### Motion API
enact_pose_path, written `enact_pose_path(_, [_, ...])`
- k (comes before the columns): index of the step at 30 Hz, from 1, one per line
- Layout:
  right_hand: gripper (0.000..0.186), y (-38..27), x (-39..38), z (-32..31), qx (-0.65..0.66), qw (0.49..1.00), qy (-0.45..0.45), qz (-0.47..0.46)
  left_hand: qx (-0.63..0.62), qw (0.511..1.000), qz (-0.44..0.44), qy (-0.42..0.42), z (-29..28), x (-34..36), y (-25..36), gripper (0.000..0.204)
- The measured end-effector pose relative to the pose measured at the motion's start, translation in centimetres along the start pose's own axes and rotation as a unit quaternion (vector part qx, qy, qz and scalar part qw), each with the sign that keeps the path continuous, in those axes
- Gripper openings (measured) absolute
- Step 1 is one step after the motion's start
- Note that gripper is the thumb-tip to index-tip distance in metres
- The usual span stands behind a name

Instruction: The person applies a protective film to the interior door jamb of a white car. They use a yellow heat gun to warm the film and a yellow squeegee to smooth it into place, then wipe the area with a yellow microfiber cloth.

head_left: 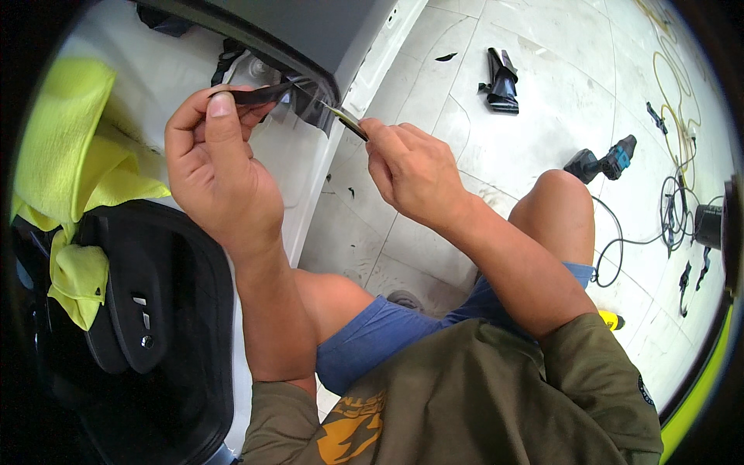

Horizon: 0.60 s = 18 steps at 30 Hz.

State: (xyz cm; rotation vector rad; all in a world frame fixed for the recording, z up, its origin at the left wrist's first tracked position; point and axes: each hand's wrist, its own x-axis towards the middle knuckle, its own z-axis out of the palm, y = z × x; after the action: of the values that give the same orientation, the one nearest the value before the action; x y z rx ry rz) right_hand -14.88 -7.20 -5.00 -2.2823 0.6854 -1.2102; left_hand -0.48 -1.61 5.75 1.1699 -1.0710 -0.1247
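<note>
My left hand [225,174] pinches a black film strip [260,94] between thumb and fingers, pulled out from the lower corner of a dark grey panel [310,35]. My right hand [411,167] is closed on a slim cutter [351,125], whose narrow blade reaches up to the film at that corner. Clear and dark film [314,110] hangs under the panel edge, over a white painted sill [302,170]. Whether the blade touches the strip I cannot tell.
Yellow cloths [62,147] lie at the left over a black trim panel [170,302]. On the tiled floor [418,70] are crumpled black film [501,89], a cordless power tool [612,163], tangled cables [670,225], small scraps and a yellow object [611,320].
</note>
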Motion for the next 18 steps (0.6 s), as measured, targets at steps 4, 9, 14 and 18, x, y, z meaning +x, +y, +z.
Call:
enact_pose_path(4, [0.024, 0.5, 0.0, 0.4, -0.006, 1.0, -0.001, -0.002, -0.025, 1.0, 0.001, -0.004, -0.1, 0.0, 0.0, 0.014])
enact_pose_path(9, [0.023, 0.7, -0.5, 0.6, -0.007, 1.0, -0.009, 0.005, -0.053, 0.998, -0.015, -0.013, -0.6, 0.1, -0.2, 0.02])
enact_pose_path(14, [0.026, 0.3, -0.5, -0.2, 0.043, 0.998, 0.035, -0.011, 0.003, 0.999, -0.042, 0.004, 0.4, -0.6, 0.3, 0.052])
enact_pose_path(18, [0.019, -0.1, 0.4, -0.9, 0.136, 0.986, 0.093, 0.016, 0.018, 0.992, -0.11, -0.052, 0.9, -1.4, -0.1, 0.065])
